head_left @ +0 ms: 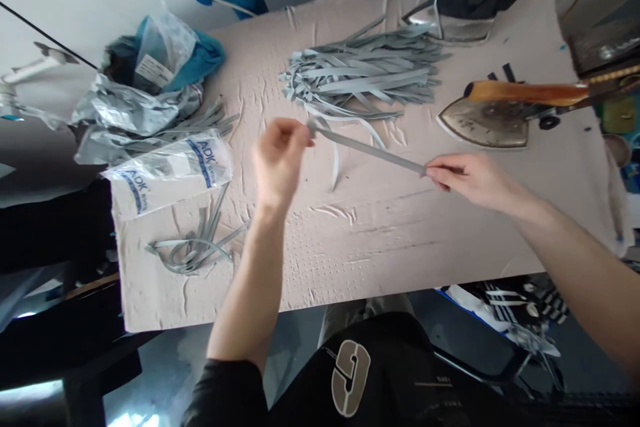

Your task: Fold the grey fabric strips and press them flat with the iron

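Note:
A narrow grey fabric strip (373, 149) is stretched at a slant between my two hands, above the cloth-covered table (320, 260). My left hand (283, 153), a little blurred, pinches the strip's upper left end. At the lower right end, my right hand (457, 177) grips it between thumb and fingers. Just behind the strip lies a big pile of similar grey strips (360, 73), some with loose ends trailing toward me. One pale loose end curls down near my left hand.
Two irons rest at the right: a wooden-handled iron (485, 120) and a black one (455, 17) behind it. Plastic bags (170, 170) and a teal bundle (205, 57) lie at the left. A smaller heap of strips (193, 250) sits near the front left.

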A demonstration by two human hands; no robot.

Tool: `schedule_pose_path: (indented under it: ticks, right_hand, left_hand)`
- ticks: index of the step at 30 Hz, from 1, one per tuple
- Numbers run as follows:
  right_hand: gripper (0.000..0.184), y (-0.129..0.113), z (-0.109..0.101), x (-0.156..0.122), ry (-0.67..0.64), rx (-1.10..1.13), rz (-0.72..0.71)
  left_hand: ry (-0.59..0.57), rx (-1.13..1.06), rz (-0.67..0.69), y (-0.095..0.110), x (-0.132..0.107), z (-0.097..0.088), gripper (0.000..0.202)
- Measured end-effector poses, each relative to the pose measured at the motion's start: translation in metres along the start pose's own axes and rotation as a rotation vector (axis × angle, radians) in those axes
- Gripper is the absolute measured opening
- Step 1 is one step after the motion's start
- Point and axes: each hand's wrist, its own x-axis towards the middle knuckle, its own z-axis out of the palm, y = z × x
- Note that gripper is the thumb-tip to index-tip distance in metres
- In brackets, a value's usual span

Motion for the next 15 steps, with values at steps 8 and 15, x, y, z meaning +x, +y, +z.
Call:
schedule_pose_path:
  ticks: [8,15]
  right_hand:
    - [0.041,-0.028,0.036,0.023,-0.317,0.231,-0.033]
    - [0.030,0.027,0.065,0.028,-0.367,0.066,0.209]
  left_hand:
    - [0.086,0.505,-0.316,0.022,-0.045,-0.088,0.005]
    - [-0.374,0.963,-0.668,-0.080,-0.094,-0.071,0.010]
